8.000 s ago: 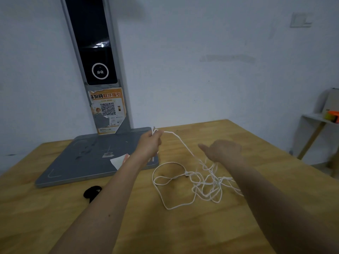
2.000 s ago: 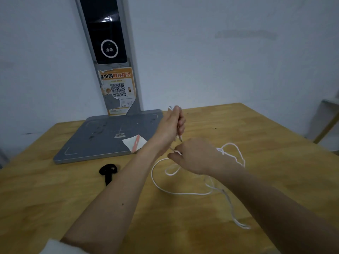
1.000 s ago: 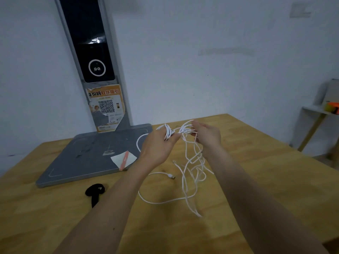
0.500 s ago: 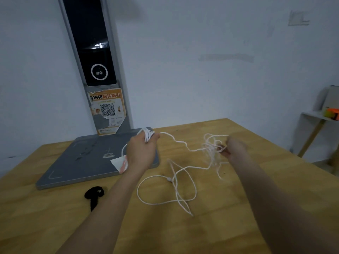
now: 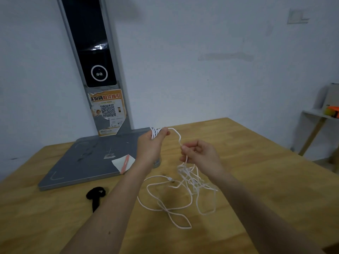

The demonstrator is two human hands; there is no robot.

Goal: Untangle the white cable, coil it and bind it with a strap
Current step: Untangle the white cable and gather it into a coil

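Observation:
A thin white cable (image 5: 183, 187) lies in loose tangled loops on the wooden table (image 5: 256, 180). My left hand (image 5: 151, 143) is raised above the table and grips a few gathered turns of the cable between thumb and fingers. From there a short strand arcs to my right hand (image 5: 199, 153), which pinches the cable, and the rest hangs down from it into the tangle. One connector end rests on the table among the loops. A black strap (image 5: 95, 196) lies on the table to the left, apart from both hands.
A grey flat base with a tall dark upright panel (image 5: 88, 160) stands at the back left, carrying an orange QR sticker and a loose white card (image 5: 122, 162). A small shelf (image 5: 322, 114) with orange items stands by the wall at right.
My right hand has come back in toward the left hand and lowered, dropping the bunched tangle onto the table. The left hand still holds its gathered turns.

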